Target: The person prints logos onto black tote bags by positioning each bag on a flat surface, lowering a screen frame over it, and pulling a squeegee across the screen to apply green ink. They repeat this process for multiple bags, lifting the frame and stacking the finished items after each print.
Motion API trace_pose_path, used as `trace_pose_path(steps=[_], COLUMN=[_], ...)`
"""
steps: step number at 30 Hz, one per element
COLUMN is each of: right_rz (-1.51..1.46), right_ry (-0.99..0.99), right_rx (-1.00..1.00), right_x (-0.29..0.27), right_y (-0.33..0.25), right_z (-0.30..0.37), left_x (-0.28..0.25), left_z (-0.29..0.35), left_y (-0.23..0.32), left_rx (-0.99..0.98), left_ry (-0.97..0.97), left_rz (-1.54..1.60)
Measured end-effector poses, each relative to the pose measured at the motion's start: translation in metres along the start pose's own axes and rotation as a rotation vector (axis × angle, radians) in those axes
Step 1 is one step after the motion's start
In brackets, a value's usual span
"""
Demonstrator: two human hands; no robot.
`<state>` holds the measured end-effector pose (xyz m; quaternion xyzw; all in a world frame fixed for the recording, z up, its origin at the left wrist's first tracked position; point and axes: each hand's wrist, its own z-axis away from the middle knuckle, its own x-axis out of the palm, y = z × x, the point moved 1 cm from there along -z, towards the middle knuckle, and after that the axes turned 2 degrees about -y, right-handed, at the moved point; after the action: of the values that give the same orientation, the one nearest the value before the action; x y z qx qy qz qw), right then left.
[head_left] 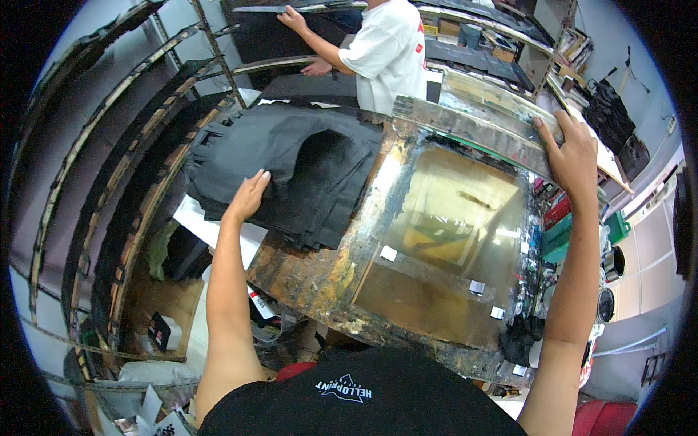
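Observation:
My left hand (251, 195) lies with its fingers stretched out on the near left part of a stack of black fabric pieces (320, 174). To the right, my right hand (574, 149) has its fingers wrapped over the right end of a stained wooden screen printing frame (472, 134), which is tilted up at the far side of the worktable. Below that frame is a flat, glossy, yellowish printing board (443, 240). Small white paper tabs (388, 253) are stuck on the board near its middle and right edge.
Across the table a person in a white shirt (389, 54) holds a dark flat board (291, 9) by a rack. Drying racks with dark shelves (138, 167) stand on the left. A black crumpled cloth (522, 338) and several containers (614, 263) sit along the right edge.

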<state>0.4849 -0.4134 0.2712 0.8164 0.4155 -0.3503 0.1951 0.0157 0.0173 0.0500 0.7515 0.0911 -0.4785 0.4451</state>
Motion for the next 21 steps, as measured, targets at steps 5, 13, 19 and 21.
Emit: trace_pose_path(steps=[5,13,19,21], right_rz=[0.007,-0.008,-0.009,0.004], right_ry=[0.033,0.015,0.031,0.023], right_rx=[-0.012,-0.028,-0.025,-0.02], right_x=[0.001,0.003,0.004,0.004], right_y=[0.001,0.008,0.002,0.003], right_z=[0.001,-0.008,-0.003,-0.005], left_x=[0.011,0.249,0.287,0.29], left_z=[0.016,0.055,0.112,0.114], left_y=[0.137,0.225,0.213,0.21], left_rx=[0.163,0.289,0.256,0.262], left_ry=[-0.261,-0.433,-0.231,-0.227], left_rz=[-0.374,-0.192,-0.393,-0.376])
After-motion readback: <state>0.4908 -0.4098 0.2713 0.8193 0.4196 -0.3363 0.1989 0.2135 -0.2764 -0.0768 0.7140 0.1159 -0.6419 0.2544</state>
